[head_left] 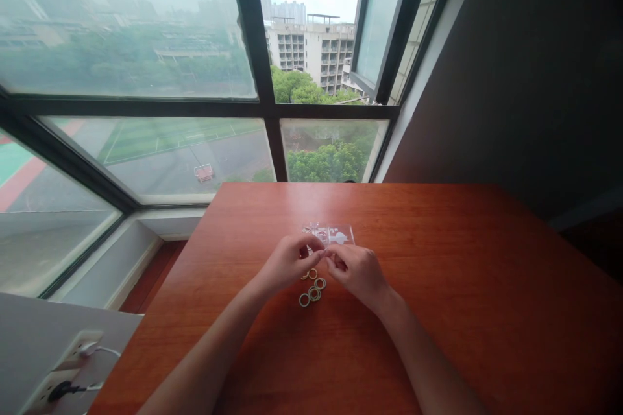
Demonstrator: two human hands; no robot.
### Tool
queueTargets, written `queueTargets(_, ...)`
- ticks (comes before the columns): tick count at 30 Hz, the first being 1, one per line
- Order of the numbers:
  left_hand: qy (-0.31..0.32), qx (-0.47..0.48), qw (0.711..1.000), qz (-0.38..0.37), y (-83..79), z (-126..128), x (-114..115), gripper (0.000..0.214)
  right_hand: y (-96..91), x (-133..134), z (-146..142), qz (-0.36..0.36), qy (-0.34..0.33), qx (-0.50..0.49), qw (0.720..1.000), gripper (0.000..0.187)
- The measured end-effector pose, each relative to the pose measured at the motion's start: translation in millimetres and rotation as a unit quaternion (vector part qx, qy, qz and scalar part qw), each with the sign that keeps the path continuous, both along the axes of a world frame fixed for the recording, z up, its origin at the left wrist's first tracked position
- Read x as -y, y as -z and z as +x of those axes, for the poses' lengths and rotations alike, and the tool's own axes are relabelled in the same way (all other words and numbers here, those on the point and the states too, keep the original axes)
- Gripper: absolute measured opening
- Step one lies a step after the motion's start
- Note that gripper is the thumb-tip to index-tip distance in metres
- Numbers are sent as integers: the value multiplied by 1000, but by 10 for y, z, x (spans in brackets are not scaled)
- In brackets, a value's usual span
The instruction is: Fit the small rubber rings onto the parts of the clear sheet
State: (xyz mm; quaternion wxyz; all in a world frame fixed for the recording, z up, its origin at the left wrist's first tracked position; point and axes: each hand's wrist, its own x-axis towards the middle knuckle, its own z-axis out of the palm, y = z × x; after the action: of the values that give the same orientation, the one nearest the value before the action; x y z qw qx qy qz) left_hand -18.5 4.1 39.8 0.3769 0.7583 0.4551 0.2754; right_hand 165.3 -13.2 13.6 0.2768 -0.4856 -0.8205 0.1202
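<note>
My left hand (294, 257) and my right hand (357, 270) meet above the table, thumbs and forefingers pinched together with the tips nearly touching. Whatever lies between the fingertips is too small to make out. Just beyond them is a clear plastic box (347, 233) with some ring-like shapes in its left part; my hands cover its near side. Several small pale rings lie on the wood below my fingers, among them a single ring (304, 300) at the near end and a ring (320, 284) touching others.
The reddish-brown wooden table (452, 259) spreads out around my hands. Behind it stand large dark-framed windows (267, 78), one pane swung open. A dark wall (525, 78) rises at the right. Plugs sit in a wall socket (68, 369) at the lower left.
</note>
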Motion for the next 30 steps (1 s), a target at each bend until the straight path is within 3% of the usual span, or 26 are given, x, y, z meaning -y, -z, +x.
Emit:
queueTargets(5, -26, -32, 998, 51, 32, -38, -27, 15, 0, -7, 5, -30, -9, 4, 1000, 16)
queueTargets(12, -71, -147, 975, 152, 80, -210, -102, 10, -34, 57, -36, -139, -59, 40, 988, 12)
queueTargets(22, -84, -176, 969, 153, 41, -229, -96, 14, -15, 78, -82, -161, -79, 69, 981, 13)
queueTargets(30, -79, -177, 969, 154, 54, -241, -97, 13, -45, 1, 38, -164, -10, 59, 985, 9)
